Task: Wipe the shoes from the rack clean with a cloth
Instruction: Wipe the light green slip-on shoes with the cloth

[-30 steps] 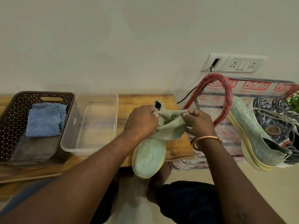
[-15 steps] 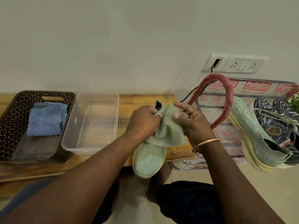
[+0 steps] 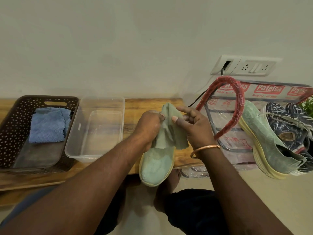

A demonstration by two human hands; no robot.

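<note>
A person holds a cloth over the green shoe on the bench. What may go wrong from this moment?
1. The green shoe lies with its toe past the front edge of the bench, and neither hand plainly holds it; a firm wipe may push it off.
2. The left hand and the right hand hold the cloth bunched up above the shoe, so only a small part may touch the shoe.

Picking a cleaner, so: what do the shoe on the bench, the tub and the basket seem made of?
Shoe: matte green knit fabric, weave texture visible; yellowish sole, probably rubber or foam. Tub: clear glossy plastic, the bench shows through. Basket: brown plastic, seemingly moulded, with perforated walls.
</note>
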